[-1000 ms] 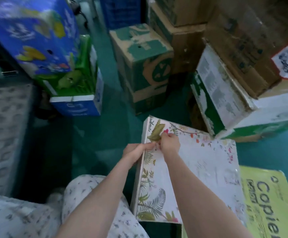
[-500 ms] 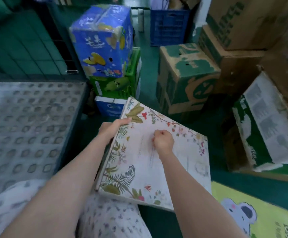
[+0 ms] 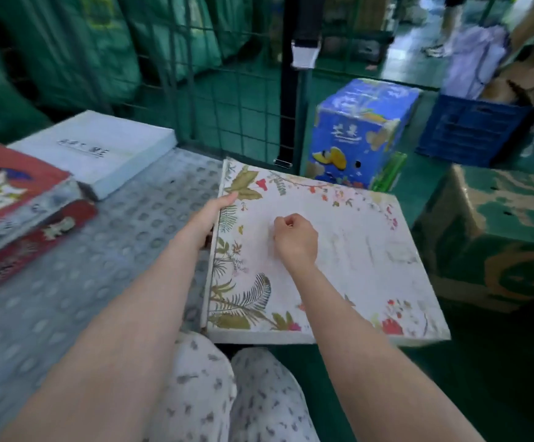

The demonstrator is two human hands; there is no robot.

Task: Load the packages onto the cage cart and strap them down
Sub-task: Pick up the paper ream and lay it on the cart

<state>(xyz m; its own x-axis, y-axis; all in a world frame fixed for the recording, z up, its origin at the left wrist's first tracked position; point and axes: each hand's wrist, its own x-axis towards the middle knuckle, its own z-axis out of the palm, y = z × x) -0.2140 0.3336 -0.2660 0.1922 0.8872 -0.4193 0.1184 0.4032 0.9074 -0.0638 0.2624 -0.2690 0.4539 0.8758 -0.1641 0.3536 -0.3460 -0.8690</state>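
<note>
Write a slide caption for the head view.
Left hand and right hand hold a flat white floral-printed box at the edge of the grey studded cart deck.

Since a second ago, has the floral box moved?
Yes. The floral box has been lifted and carried left, toward the blue carton; its left edge now meets the cart deck.

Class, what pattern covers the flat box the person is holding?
The flat box is white with leaves, ferns and small red flowers around its edges; head view.
</note>
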